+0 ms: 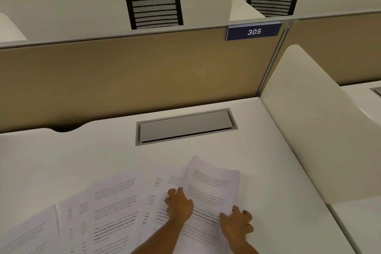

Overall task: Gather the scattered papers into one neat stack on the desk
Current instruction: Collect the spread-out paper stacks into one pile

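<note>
White printed papers (115, 208) lie fanned across the near part of the pale worktop (268, 161), overlapping one another from the lower left toward the centre. At the right end of the spread sits a thicker sheaf (212, 187), its far corner curled up off the surface. The left hand (179, 205) lies palm down on the sheets just beside that sheaf, fingers bent and pressing on paper; its grip is not closed around anything. The right hand (237, 225) is at the sheaf's near right edge, thumb on top of the page and fingers curled at the side; whether that grip actually pinches the sheaf I cannot tell. Beyond the papers, a grey cable hatch (185, 127) is set flush in the worktop. A tan partition (134, 74) rises behind it, carrying a blue plate marked 305 (254, 31). Two black mesh chairs (154, 10) stand past the partition.
</note>
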Available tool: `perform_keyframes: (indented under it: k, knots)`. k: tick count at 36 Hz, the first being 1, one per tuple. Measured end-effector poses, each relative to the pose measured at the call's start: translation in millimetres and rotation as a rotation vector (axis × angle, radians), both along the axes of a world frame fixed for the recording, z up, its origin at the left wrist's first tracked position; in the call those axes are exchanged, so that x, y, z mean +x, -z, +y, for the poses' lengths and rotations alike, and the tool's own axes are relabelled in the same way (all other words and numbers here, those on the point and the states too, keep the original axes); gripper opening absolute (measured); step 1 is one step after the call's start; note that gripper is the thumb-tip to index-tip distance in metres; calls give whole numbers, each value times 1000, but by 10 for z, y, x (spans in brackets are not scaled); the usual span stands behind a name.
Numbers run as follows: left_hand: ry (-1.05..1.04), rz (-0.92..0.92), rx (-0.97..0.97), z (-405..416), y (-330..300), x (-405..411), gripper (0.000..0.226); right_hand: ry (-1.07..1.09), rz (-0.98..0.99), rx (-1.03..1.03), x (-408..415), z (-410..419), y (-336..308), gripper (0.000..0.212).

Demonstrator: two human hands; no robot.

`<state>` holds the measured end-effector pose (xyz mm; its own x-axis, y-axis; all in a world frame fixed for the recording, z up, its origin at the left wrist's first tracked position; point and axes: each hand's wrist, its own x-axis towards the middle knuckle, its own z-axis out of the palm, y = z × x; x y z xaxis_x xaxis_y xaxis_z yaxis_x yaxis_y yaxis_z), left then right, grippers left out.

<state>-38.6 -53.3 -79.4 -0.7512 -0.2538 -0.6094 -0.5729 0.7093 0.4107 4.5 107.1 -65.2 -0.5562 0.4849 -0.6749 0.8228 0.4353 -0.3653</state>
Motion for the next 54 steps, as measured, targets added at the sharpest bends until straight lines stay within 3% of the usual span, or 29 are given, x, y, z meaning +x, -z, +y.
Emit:
perform_keyframes:
  k: [20,23,27,31,33,35,38,40,44,46,48,54]
  knots:
    - [53,-83,-74,-72,5,-40,58,314,157,-290,-57,12,59,73]
    - [14,-87,-2,-83,4,-23,61,330,111,-274,-37,51,113,67]
    - [-65,-12,198,-92,-37,31,48,351,105,-340,18,125,145,24]
    - [-81,17,245,-110,-130,100,49,337,128,-388,81,149,126,11]
    - [-56,13,270,-123,-167,129,38,311,133,-402,110,157,121,9]
    - [-18,14,290,-139,-194,183,12,281,129,-400,144,170,112,9]
    - [0,42,294,-147,-244,272,25,257,131,-406,197,162,75,10]
    - [-10,53,314,-171,-279,333,4,248,135,-409,231,156,55,10]
    - [-4,80,373,-263,-360,427,40,234,150,-467,329,127,10,13]
    - [-14,98,411,-328,-405,476,49,218,184,-491,380,102,-9,28]
    - [-28,128,443,-421,-436,509,43,196,218,-505,419,56,-47,37]
    - [-128,181,430,-710,-471,621,31,148,198,-567,443,-198,-95,33]
